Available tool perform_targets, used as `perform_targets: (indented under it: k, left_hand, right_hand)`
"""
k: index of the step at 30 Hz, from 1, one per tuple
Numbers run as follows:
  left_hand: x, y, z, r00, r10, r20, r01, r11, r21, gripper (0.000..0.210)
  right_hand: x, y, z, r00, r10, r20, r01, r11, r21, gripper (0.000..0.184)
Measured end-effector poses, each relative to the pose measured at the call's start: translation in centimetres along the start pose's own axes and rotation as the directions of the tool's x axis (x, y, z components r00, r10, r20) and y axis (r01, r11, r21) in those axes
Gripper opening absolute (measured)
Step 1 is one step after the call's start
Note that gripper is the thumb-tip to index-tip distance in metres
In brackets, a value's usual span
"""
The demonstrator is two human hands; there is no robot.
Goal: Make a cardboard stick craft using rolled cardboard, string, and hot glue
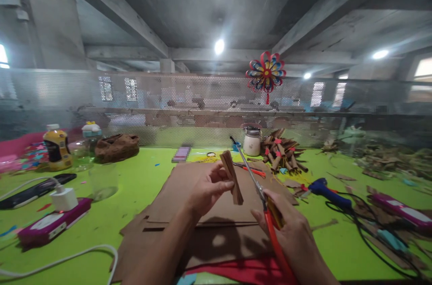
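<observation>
At the near edge of the bench (138, 190) there lies a red piece (236, 270), partly under the brown sheets (182, 199). Above these sheets are the two hands of the person. The right hand (292, 226) is curled around the orange handle of the scissors (253, 170), and their long blades point away from the person. How far the blades are opened, I cannot tell. The left hand (211, 188) is nearly closed: thumb and fingers pinch a bundle of brown strips (232, 177), which is raised in the air and tilted, beside the blades. At the left stands a purple power strip (54, 222) with a white plug (63, 198); at the right lies a blue glue gun (330, 193). Farther, an orange-handled tool (254, 171) rests on the sheets. Behind are a yellow bottle (57, 148), a brown pouch (116, 147), a lidded jar (252, 142) and a pile of brown rolls (285, 152). Farthest, a flower ornament (266, 73) shows against the mesh panel (202, 118).
</observation>
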State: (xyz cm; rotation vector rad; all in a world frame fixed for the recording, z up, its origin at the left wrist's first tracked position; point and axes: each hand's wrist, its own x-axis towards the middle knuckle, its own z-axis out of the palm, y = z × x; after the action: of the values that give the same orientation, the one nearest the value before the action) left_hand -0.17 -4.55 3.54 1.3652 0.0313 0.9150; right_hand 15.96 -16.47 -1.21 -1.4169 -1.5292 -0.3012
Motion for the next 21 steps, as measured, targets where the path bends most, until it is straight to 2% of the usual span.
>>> perform_targets:
  k: [8, 10, 12, 15, 17, 19, 21]
  left_hand:
    - [0.2, 0.1, 0.2, 0.999, -0.018, 0.035, 0.008, 0.96, 0.281, 0.027]
    - [0.2, 0.1, 0.2, 0.998, -0.031, 0.051, 0.013, 0.947, 0.321, 0.025]
    - [0.2, 0.1, 0.1, 0.996, -0.046, 0.074, 0.019, 0.944, 0.331, 0.025]
    - [0.3, -0.2, 0.1, 0.991, -0.076, 0.108, 0.037, 0.944, 0.329, 0.025]
    - [0.3, -0.3, 0.2, 0.987, -0.104, 0.122, 0.06, 0.945, 0.322, 0.025]
    - [0.3, -0.4, 0.4, 0.982, -0.138, 0.129, 0.092, 0.945, 0.313, 0.026]
    - [0.4, -0.6, 0.7, 0.974, -0.177, 0.139, 0.127, 0.942, 0.31, 0.027]
  right_hand:
    - [-0.3, 1.7, -0.2, 0.999, 0.033, -0.009, -0.034, 0.999, -0.024, 0.04]
    - [-0.3, 2.4, -0.5, 0.996, 0.079, 0.039, -0.08, 0.997, 0.02, 0.041]
    - [-0.3, 2.8, -1.0, 0.982, 0.135, 0.135, -0.151, 0.982, 0.112, 0.043]
    - [0.0, 2.6, -2.1, 0.937, 0.187, 0.295, -0.275, 0.916, 0.293, 0.045]
    - [0.6, 2.0, -2.9, 0.906, 0.217, 0.362, -0.354, 0.857, 0.373, 0.045]
    - [1.8, 1.3, -3.4, 0.888, 0.275, 0.369, -0.421, 0.808, 0.412, 0.047]
    - [3.2, 0.6, -3.5, 0.89, 0.338, 0.307, -0.45, 0.762, 0.466, 0.052]
